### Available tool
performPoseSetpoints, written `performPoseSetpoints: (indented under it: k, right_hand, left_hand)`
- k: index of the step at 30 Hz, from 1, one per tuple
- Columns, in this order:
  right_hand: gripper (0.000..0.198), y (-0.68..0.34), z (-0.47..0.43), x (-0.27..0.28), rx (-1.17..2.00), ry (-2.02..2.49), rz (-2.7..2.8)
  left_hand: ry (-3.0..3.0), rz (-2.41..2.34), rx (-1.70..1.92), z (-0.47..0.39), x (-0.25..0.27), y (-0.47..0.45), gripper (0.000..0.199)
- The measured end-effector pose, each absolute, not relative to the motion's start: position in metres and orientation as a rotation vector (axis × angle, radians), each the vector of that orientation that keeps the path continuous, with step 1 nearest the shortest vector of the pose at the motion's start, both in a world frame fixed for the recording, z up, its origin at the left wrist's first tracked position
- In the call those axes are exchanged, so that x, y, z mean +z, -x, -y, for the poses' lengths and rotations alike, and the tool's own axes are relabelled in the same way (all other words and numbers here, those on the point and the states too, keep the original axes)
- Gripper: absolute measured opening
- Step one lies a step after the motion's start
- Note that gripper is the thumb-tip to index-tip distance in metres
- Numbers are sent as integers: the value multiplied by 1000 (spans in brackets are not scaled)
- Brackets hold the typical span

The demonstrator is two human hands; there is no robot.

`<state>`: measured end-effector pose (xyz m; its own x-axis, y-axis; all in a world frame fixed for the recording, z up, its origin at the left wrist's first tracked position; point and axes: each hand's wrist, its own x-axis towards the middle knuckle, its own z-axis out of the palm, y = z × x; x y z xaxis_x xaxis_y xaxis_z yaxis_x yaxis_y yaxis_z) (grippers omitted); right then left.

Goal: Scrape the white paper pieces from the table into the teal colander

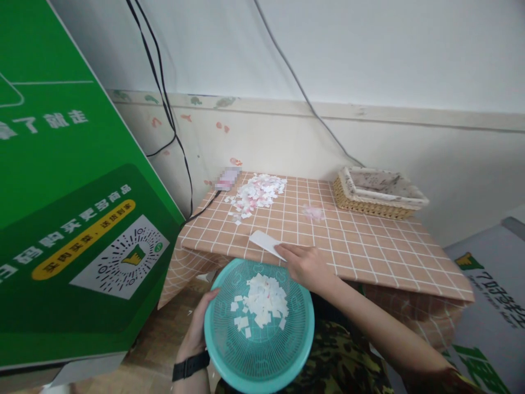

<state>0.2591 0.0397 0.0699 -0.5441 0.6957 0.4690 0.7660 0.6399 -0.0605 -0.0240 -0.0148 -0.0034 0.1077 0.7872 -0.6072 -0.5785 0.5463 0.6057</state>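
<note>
My left hand [200, 317] grips the left rim of a round teal plastic colander [262, 377], held just below the table's front edge. Inside the colander lies a heap of small white paper scraps [264, 298], a few apart from the rest on the left. My right hand [307, 265] is closed on the near end of a flat white card [264, 241], whose far end rests at or just over the tabletop near the edge. Farther back on the table is a spread pile of white and pinkish paper scraps [256, 194].
A checked brown cloth covers the table [295, 232]. A lined wicker basket [381, 191] stands at the back right, near a small pinkish patch [314, 212]. A pixelated item [228, 178] sits at the back left. A green panel [82, 191] rises on the left; black cables [174, 128] hang beside it.
</note>
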Motion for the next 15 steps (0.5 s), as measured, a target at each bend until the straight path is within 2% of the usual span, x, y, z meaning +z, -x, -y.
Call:
performPoseSetpoints:
  k: [3,9,15]
  right_hand:
    - [41,-255,-39,72,-255,1215,2361]
    - [34,-210,-33,79,-294,1017,2478]
    - [33,-182,-44,82,-283,1154,2592]
  left_hand:
    - [-222,-1054,1012,15,3,22,18]
    - [-213,-1031,1028,15,2,19,18]
    - [-235,-1025,1070,14,-1,19,14]
